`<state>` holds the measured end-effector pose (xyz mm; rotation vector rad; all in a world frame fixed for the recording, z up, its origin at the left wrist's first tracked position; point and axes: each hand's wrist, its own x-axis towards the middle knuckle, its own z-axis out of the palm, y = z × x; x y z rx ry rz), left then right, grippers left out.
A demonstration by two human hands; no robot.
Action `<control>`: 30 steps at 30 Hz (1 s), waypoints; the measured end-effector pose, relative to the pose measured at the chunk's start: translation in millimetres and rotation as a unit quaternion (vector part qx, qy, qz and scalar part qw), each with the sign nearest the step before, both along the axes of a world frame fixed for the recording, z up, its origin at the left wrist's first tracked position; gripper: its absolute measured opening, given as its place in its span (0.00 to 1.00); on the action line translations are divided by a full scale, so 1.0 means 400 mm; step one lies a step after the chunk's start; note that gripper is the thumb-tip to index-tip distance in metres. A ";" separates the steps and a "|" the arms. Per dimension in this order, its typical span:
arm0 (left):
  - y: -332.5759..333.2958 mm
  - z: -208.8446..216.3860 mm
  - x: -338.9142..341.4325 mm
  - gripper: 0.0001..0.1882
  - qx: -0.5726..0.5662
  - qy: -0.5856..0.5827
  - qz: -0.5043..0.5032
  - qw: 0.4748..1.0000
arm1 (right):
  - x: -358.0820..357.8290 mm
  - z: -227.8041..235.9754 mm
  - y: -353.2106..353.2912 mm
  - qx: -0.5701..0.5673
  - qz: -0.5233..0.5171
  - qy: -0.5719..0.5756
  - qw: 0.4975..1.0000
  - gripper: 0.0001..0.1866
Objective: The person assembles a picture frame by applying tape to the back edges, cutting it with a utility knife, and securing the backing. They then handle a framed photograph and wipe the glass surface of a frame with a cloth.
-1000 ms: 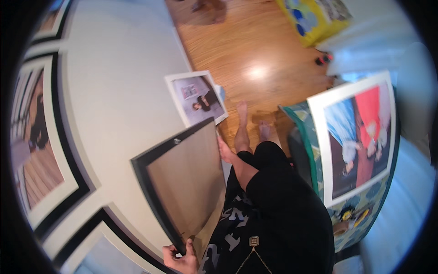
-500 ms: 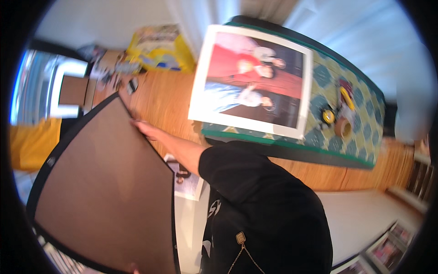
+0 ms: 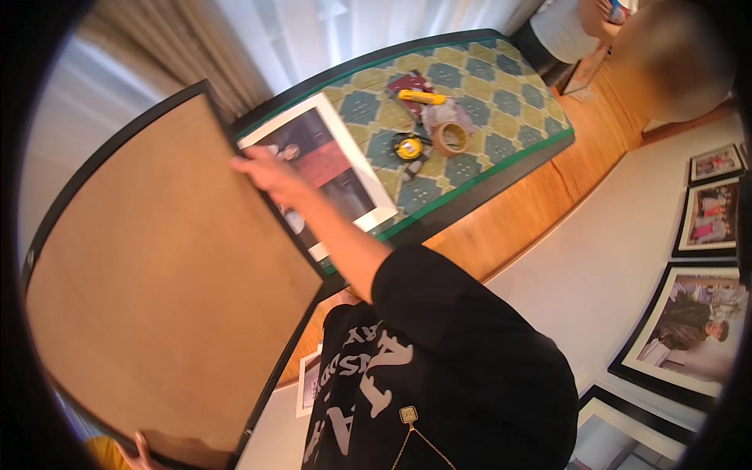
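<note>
A large picture frame (image 3: 164,274), with a black border and a plain brown back, is held tilted on the left. My right hand (image 3: 274,176) grips its right-hand edge, fingers closed round the black border. At the lower left my left hand (image 3: 139,453) is at the frame's bottom edge; only some fingers show, and its grip is partly out of view. Beyond the frame, a large photo print (image 3: 356,172) with a white border lies on the patterned table (image 3: 501,94). The frame and my right arm hide part of that print.
On the table lie a yellow box cutter (image 3: 421,97), a tape measure (image 3: 408,146) and a roll of brown tape (image 3: 450,139). A person (image 3: 560,31) is at the far right. Several framed photos (image 3: 689,329) are along the right; another print (image 3: 309,384) is below the frame.
My view has swung right toward the table. The frame has come up alongside the table and overlaps the photo print. My right hand keeps its grip on the edge.
</note>
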<state>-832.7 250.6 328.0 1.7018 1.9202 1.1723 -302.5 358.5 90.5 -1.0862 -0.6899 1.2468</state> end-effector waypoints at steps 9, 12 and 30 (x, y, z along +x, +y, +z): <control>0.428 -0.274 0.989 0.37 -0.117 -0.116 -0.397 0.903 | 0.736 -0.088 -0.768 0.019 -0.366 0.077 0.927 0.20; 0.393 -0.354 1.464 0.29 -0.173 -0.067 -0.490 0.852 | 0.888 -0.155 -1.023 -0.011 -0.482 0.105 0.870 0.18; 0.066 -0.807 2.898 0.32 -0.177 0.177 -0.598 0.761 | 1.324 -0.362 -1.526 -0.043 -0.656 0.139 0.740 0.06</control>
